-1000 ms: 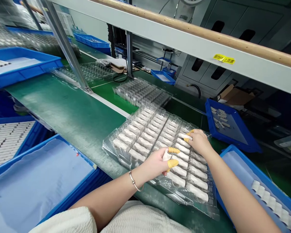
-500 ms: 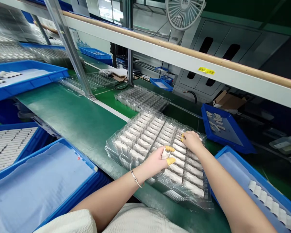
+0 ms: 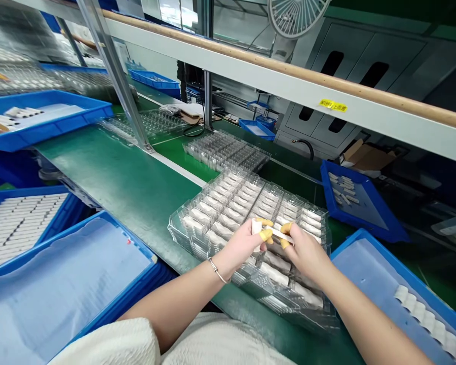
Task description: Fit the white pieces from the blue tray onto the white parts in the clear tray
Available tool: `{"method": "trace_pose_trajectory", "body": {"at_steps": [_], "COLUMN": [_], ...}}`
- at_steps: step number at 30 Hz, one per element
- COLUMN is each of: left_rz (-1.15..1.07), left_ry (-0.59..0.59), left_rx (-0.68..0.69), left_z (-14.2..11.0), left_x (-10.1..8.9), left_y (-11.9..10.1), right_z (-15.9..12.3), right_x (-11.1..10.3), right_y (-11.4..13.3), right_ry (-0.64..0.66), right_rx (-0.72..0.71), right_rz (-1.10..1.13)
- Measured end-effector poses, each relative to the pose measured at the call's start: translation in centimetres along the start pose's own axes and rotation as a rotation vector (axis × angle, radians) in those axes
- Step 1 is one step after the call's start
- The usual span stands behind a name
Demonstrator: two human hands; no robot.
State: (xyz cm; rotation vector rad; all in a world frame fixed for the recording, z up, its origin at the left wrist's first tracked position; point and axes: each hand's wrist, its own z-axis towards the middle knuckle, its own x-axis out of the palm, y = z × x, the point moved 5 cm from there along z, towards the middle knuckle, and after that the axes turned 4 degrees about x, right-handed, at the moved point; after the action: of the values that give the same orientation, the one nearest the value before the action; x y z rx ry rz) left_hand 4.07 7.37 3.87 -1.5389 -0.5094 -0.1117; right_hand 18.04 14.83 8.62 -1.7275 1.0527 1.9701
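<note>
A clear plastic tray (image 3: 179, 234), with rows of white tube-like pieces (image 3: 214, 196) in its slots, lies in front of me on top of other clear trays. Above its near half, my left hand (image 3: 240, 246) is closed around a short white piece (image 3: 256, 229), partly hidden by the fingers. My right hand (image 3: 307, 249) pinches a slim white piece (image 3: 279, 233) between thumb and fingers, its left end close to my left fingertips. Yellow finger covers are on the fingertips of both hands. Below my hands some slots look dark or shadowed.
Blue bins stand on both sides: a paper-lined bin (image 3: 99, 284) at left, one with a row of white pieces (image 3: 427, 317) at right. Behind are another clear tray (image 3: 228, 152) and a blue bin (image 3: 365, 203). A metal post (image 3: 116, 76) and a shelf beam (image 3: 251, 66) cross overhead.
My right hand has come back from the tray's far right toward my left hand and now holds a slim white piece. My left hand stays over the tray with its piece.
</note>
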Motion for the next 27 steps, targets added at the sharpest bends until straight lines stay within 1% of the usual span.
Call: {"method": "trace_pose_trajectory", "body": {"at_steps": [4, 6, 8, 10, 12, 14, 17, 19, 22, 25, 27], "left_rz": [0.045, 0.076, 0.084, 0.063, 0.038, 0.024, 0.060, 0.124, 0.189, 0.178, 0.176], "left_ry": [0.002, 0.019, 0.034, 0.028, 0.023, 0.047, 0.104, 0.122, 0.132, 0.156, 0.171], "left_rx": [0.032, 0.031, 0.036, 0.044, 0.025, -0.021, -0.096, -0.119, -0.106, -0.032, 0.038], "left_z": [-0.2, -0.2, -0.3, -0.3, -0.3, -0.3, -0.1, 0.0, 0.1, 0.0, -0.1], "left_x": [0.0, 0.1, 0.2, 0.1, 0.1, 0.1, 0.1, -0.1, -0.2, -0.2, -0.2], "left_y": [0.5, 0.8, 0.9, 0.8, 0.8, 1.1, 2.0, 2.5, 2.7, 2.4, 2.1], "right_z": [-1.0, -1.0, -0.5, 0.8, 2.7, 4.9, 7.7, 8.9, 9.8, 10.0, 9.8], "right_x": [-0.3, -0.6, -0.8, -1.1, -1.7, -2.2, -1.7, -0.8, 0.8, 1.7, 1.4], "right_y": [0.3, 0.1, -0.7, -2.2, -4.6, -7.1, -9.4, -9.8, -9.6, -9.5, -9.5], "right_ry": [0.146, 0.178, 0.182, 0.146, 0.042, -0.059, -0.093, -0.094, -0.090, -0.082, -0.088], "right_rx": [-0.068, -0.073, -0.065, -0.036, 0.044, 0.128, 0.165, 0.171, 0.172, 0.167, 0.163], "right_rz": [0.275, 0.283, 0.208, 0.121, 0.031, -0.071, -0.167, -0.209, -0.235, -0.218, -0.187]}}
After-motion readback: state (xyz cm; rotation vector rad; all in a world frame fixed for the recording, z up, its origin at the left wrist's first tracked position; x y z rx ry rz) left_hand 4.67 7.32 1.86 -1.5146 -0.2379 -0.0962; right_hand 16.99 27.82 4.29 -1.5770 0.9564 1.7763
